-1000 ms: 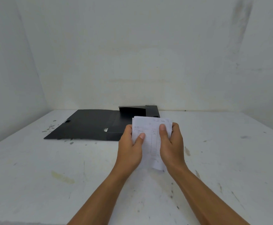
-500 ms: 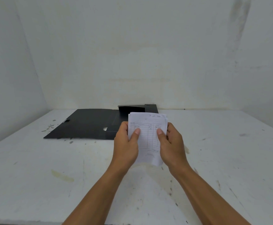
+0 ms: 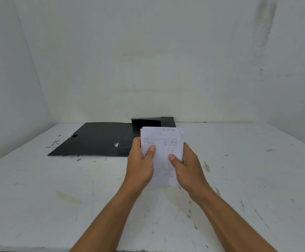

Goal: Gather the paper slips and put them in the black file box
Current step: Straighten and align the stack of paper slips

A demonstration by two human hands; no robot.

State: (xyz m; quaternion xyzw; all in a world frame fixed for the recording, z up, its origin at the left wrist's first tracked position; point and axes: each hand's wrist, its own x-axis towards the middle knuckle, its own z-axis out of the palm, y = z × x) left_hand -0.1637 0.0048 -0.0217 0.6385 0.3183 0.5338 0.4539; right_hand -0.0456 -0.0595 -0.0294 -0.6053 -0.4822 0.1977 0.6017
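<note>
As before, hands (image 3: 164,166) gripping paper slips (image 3: 163,155), raised

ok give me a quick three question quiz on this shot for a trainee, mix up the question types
1. True or false: the stack of paper slips lies flat on the table.
2. Multiple choice: the lid of the black file box is A) shut, B) folded open flat to the left, C) missing.
3. Short answer: which hand or hands have a grip on the slips?

Key
1. False: both hands hold the stack up off the table, in front of the box.
2. B.
3. Both: the left hand at the stack's left edge, the right hand at its right edge, thumbs on the front sheet.
</note>
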